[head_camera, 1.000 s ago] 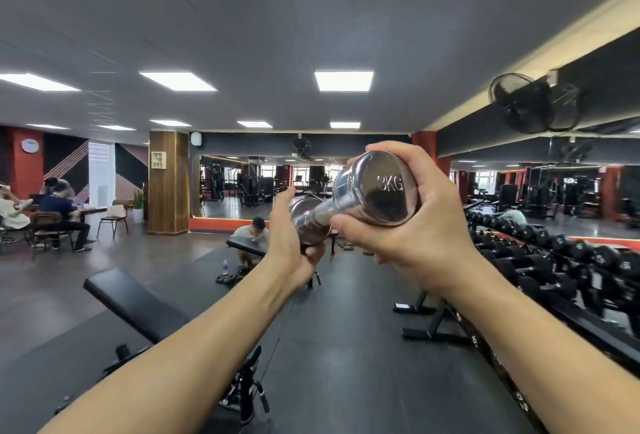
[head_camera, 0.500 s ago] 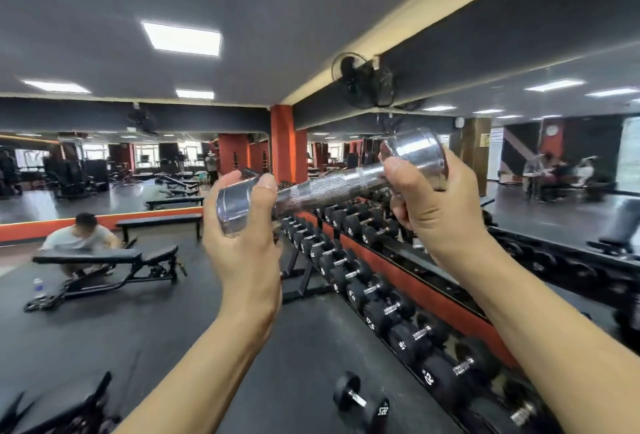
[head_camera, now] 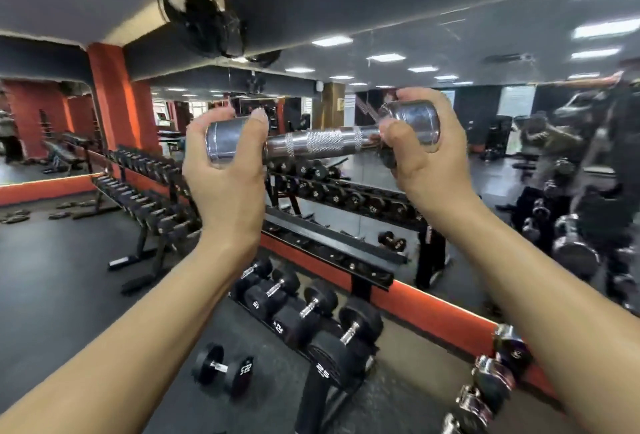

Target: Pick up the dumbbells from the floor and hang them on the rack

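Dumbbell [head_camera: 320, 143] ends sit inside both hands' fingers [head_camera: 258, 118] (bar bare between).

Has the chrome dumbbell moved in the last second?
Yes. The chrome dumbbell, held by the left hand and right hand, has swung from the benches toward the rack.

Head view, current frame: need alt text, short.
Two bare hands hold a chrome dumbbell roughly level at chest height, the left hand gripping one end and the right hand the other. Below is a rack of black dumbbells along a mirrored gym wall, and one black dumbbell lies on the floor.
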`<state>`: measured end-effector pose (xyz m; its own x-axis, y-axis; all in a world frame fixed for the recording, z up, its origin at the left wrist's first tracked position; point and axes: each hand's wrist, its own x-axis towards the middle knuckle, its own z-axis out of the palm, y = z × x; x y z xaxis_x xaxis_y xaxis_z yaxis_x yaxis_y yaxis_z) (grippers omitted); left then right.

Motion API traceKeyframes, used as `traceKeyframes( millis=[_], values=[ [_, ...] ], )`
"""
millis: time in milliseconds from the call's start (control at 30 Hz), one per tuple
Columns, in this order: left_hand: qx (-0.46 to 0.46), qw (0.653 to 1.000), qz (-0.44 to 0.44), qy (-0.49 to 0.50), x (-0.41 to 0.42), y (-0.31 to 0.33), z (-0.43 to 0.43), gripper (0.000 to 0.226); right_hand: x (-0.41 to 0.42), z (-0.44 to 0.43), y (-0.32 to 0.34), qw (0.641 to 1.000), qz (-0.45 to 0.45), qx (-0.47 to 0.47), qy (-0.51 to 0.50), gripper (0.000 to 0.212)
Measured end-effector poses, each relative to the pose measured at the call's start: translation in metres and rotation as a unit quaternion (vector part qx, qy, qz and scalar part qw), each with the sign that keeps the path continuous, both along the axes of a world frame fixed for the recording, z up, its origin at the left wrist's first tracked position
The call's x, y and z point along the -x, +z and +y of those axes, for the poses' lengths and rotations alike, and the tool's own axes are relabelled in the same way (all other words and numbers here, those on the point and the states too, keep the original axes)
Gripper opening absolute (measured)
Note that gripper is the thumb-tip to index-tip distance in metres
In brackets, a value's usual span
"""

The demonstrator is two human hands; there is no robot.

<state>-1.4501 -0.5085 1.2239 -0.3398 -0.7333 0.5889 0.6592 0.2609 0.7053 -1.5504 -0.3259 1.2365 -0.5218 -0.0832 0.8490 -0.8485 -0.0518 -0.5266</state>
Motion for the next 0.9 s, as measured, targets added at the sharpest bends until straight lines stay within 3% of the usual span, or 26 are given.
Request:
traceKeyframes(
  millis=[167,367,767,900],
  values=[
    [0.022,0.997,-0.004,-0.078,0.065,-0.009,0.04,0.023,0.048,0.048,-0.008,0.997,0.014,0.01,-0.076,0.024],
    [0.014,0.987,-0.001,-0.158,0.141,-0.016,0.049,0.024,0.091,0.069,-0.024,0.989,-0.007,0.018,-0.147,0.03],
    [0.036,0.946,-0.01,-0.322,0.299,-0.024,0.046,0.015,0.159,0.059,-0.043,0.923,0.065,0.086,-0.368,0.031],
    [0.036,0.913,-0.008,-0.407,0.338,-0.026,0.077,0.014,0.165,0.076,-0.044,0.894,0.062,0.087,-0.435,0.027]
  ],
)
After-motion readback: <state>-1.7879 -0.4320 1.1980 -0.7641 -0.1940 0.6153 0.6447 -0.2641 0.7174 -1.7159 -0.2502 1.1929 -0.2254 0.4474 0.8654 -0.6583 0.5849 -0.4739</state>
